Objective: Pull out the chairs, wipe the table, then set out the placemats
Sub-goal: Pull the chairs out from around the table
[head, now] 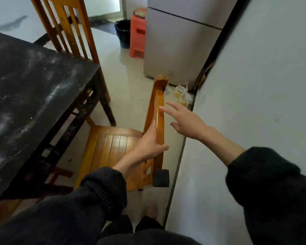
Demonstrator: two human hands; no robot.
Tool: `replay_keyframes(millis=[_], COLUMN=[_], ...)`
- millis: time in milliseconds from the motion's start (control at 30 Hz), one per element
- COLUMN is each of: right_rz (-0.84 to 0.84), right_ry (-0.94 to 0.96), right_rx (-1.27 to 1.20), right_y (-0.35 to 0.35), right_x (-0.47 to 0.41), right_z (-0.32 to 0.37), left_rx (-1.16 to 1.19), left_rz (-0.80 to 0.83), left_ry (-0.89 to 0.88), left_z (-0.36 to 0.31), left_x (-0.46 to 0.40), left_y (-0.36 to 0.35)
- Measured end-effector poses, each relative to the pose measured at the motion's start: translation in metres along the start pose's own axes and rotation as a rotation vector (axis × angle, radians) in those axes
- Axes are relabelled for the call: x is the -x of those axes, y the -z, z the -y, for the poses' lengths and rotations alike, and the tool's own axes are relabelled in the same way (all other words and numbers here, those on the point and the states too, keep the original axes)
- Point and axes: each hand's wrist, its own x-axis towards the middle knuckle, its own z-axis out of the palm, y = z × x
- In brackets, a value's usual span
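Note:
A yellow wooden chair (113, 147) stands beside the dark, dusty table (34, 89), its slatted seat partly clear of the table's edge. My left hand (148, 144) grips the top rail of the chair's backrest (158, 103). My right hand (185, 119) hovers open with spread fingers just right of the same rail, its fingertips close to the wood. A second yellow chair (69, 27) stands at the table's far side, pushed against it.
A white wall (254, 85) runs close along the right of the chair. A white fridge (180, 41), a red plastic stool (138, 36) and a black bin (123, 32) stand ahead. Crumpled litter (181, 94) lies at the fridge's foot.

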Motion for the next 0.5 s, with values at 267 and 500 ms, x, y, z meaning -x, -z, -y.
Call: replay_keyframes(millis=[267, 500], right_rz=[0.065, 0.019], right_ry=[0.411, 0.587], right_rx=[0.379, 0.337], right_y=[-0.005, -0.010], right_x=[-0.048, -0.077], right_z=[0.020, 0.064], left_rx=[-0.087, -0.039], left_rz=[0.104, 0.225], left_ry=[0.096, 0.221], left_z=[0.009, 0.030], left_x=[0.026, 0.060], left_y=[0.040, 0.095])
